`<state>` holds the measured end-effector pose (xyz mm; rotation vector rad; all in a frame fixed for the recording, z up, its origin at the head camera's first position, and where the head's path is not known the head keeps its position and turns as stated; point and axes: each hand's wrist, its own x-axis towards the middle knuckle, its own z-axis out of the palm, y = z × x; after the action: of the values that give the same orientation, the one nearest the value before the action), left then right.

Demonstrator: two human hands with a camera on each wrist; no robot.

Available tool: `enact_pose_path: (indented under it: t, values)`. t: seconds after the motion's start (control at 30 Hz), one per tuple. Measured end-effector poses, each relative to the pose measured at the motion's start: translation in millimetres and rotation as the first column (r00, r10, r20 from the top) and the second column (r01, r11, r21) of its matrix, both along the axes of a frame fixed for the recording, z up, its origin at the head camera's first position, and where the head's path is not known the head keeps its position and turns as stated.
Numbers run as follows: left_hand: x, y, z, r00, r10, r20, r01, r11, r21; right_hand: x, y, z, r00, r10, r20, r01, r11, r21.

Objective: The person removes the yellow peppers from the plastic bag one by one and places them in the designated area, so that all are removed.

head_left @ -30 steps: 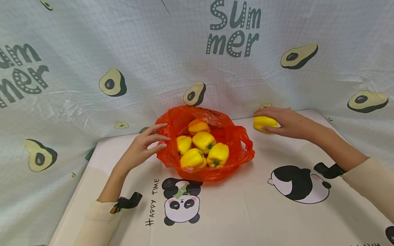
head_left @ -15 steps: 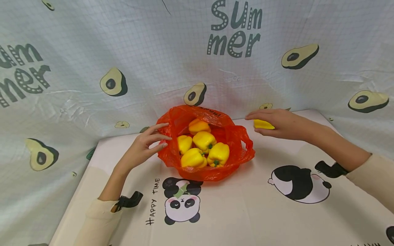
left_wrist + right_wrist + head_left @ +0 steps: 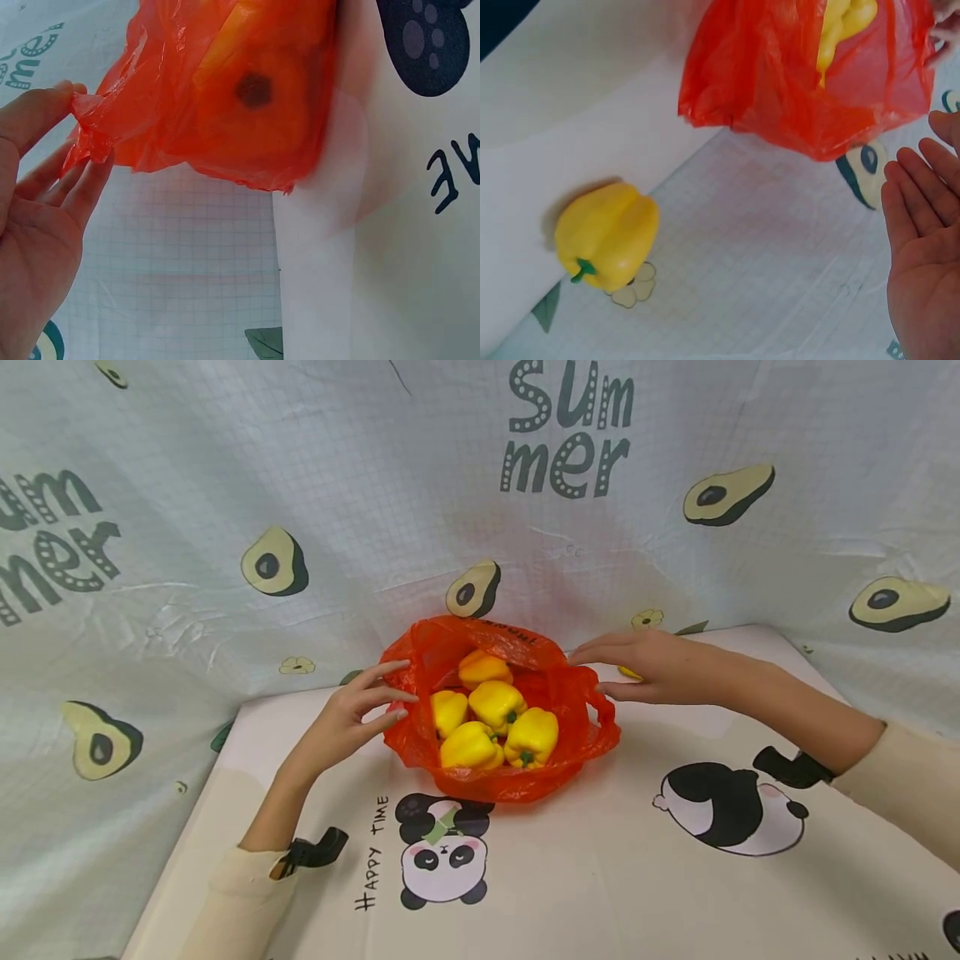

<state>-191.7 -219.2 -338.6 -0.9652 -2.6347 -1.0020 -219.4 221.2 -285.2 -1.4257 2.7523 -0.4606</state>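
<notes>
A red plastic bag (image 3: 495, 787) lies with its mouth towards me, several yellow bell peppers (image 3: 497, 707) inside. My left hand (image 3: 347, 720) pinches the bag's left edge; in the left wrist view the thumb and fingers of that hand (image 3: 45, 240) grip gathered red plastic. To the right of the bag, my right hand (image 3: 654, 668) hovers by its right handle, fingers extended and holding nothing. A single yellow bell pepper (image 3: 607, 234) rests on the table outside the bag, mostly hidden behind the right hand in the head view. The right wrist view shows the palm (image 3: 930, 277) bare.
The table has a pale cloth (image 3: 585, 877) printed with pandas. Behind it hangs a white sheet (image 3: 360, 485) with avocado prints and lettering, close to the bag and the lone pepper.
My right hand has moved left from the lone bell pepper towards the bag, leaving the pepper on the table. The left hand and the bag have stayed nearly still.
</notes>
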Motion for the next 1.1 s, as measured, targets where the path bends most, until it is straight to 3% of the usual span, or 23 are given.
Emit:
enact_pose_path:
  t: [0.37,0.73,1.1]
  values:
    - [-0.4,1.0,-2.0,1.0,-0.003,0.012,0.003,1.0,0.005,9.9,-20.8,0.8,0.993,0.045,0.112,-0.057,0.993,0.106]
    - [-0.4,2.9,-0.4,1.0,-0.011,0.005,0.011,1.0,0.01,14.4,-40.1,7.2,0.974,0.111,0.199,-0.14,0.981,0.138]
    - [0.6,1.5,-0.7,1.0,0.005,0.01,-0.005,1.0,0.0,11.0,-60.3,7.8,0.962,0.179,0.208,-0.222,0.953,0.205]
